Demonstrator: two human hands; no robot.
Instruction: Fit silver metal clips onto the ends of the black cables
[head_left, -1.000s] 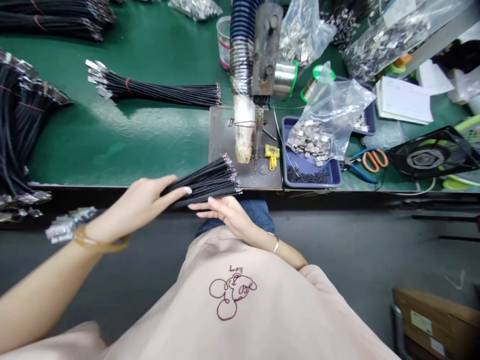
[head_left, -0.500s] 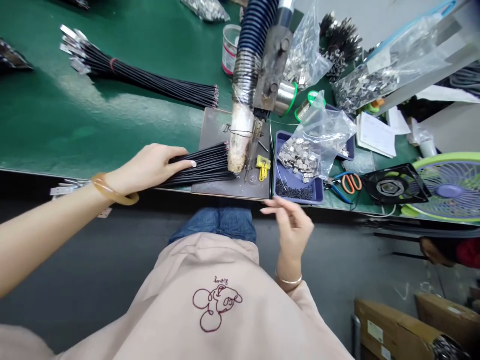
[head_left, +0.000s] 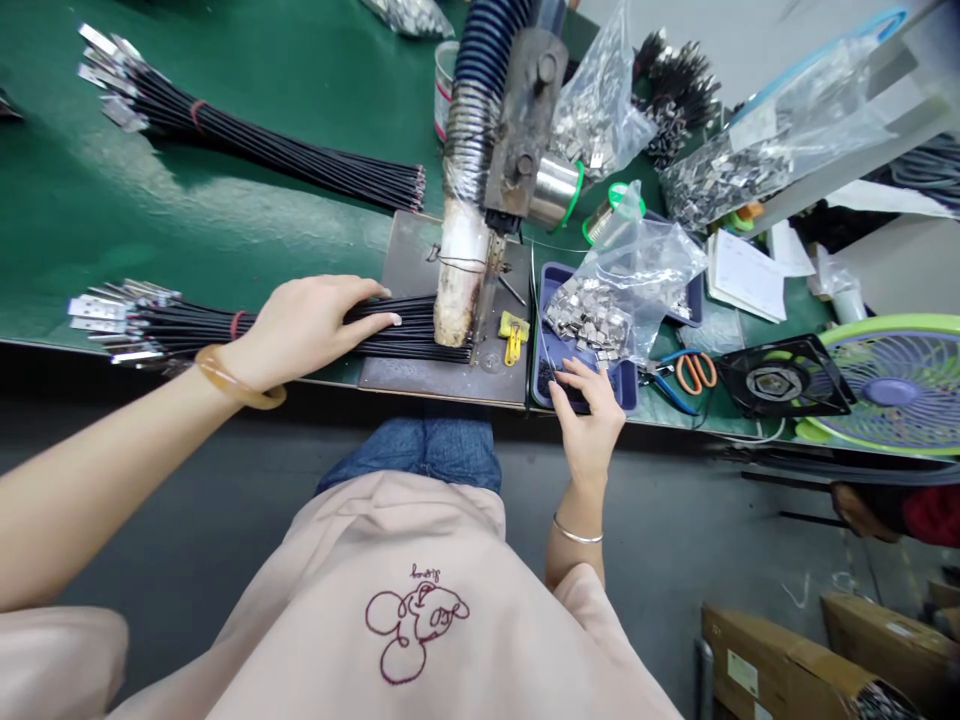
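My left hand is wrapped over a bundle of black cables, thumb toward me, pressing it on the brown board. The bundle's metal connectors stick out left of my wrist. Its right ends lie under the white-wrapped nozzle of a ribbed hose. Over the near edge of the purple tray, my right hand has thumb and forefinger pinched at the end of a thin solder wire. Small black pieces lie in the tray beneath those fingers, and metal connector shells lie behind them.
Another tied cable bundle lies farther back. A metal bracket stands beside the hose, with solder spools behind. Right of the tray are blue-handled pliers, orange scissors, a black fan and a green-rimmed fan.
My right hand has moved up from the table's front edge into the tray and closed at the wire's end. The held cable bundle has been raised and straightened, its connectors now on the table.
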